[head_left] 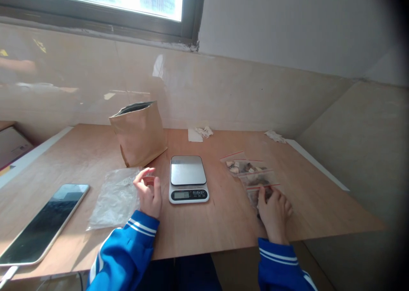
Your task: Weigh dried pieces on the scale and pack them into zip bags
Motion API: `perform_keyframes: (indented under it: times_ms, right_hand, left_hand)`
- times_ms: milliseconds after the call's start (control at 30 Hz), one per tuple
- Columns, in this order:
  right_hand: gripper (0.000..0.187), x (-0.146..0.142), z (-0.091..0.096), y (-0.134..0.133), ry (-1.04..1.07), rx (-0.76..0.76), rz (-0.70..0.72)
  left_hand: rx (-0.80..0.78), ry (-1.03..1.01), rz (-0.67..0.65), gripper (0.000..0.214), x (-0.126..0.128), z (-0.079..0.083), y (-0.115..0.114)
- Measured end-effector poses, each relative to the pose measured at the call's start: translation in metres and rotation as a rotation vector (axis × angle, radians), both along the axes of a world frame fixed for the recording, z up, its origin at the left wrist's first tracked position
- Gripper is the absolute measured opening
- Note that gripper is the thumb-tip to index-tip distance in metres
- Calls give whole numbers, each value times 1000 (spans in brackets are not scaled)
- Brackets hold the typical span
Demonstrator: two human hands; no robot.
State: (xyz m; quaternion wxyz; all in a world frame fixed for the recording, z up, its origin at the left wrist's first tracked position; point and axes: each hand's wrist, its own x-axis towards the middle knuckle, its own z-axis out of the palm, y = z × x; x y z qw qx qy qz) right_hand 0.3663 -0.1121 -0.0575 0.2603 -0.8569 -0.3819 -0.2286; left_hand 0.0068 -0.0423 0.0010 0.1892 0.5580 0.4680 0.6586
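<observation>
My left hand [149,195] hovers at the right edge of a clear plastic bag [113,199] lying on the table. Its fingers are bent, thumb and forefinger apart, with nothing visible between them. To its right is a digital kitchen scale [189,203] with a bare steel plate. My right hand [274,208] is closed over the nearest of several small zip bags, its thumb at the bag's top edge. That zip bag [252,196] is largely covered by the hand. Beyond it, overlapping zip bags [246,166] with red seal lines contain pale and dark pieces.
An open-topped brown paper pouch [140,133] stands behind the clear bag. A smartphone [44,225] with a white cable lies at the left. Crumpled tissue [204,132] and another tissue [275,136] lie by the tiled wall. The table's front edge [223,249] is near my forearms.
</observation>
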Motion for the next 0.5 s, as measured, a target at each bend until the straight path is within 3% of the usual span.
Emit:
perform_keyframes:
  times_ms: [133,233,333,433,500]
  right_hand:
    - [54,-3,6,15,-96,-130,-56]
    - [52,-4,15,30,-150,-190,-47]
    - [53,-4,19,43,-156,-215,-19]
    - [60,-4,21,50,-104,-178,-16]
    - [63,-3,23,49,-30,-123,4]
  left_hand:
    - [190,202,212,58,-10,17,1]
    - [59,310,304,71,-31,28,18]
    - [-67,413,367,85,-61,26,53]
    - [-197,452,294,102,-90,12,90]
    - [-268,480,167,103,-103,1,106]
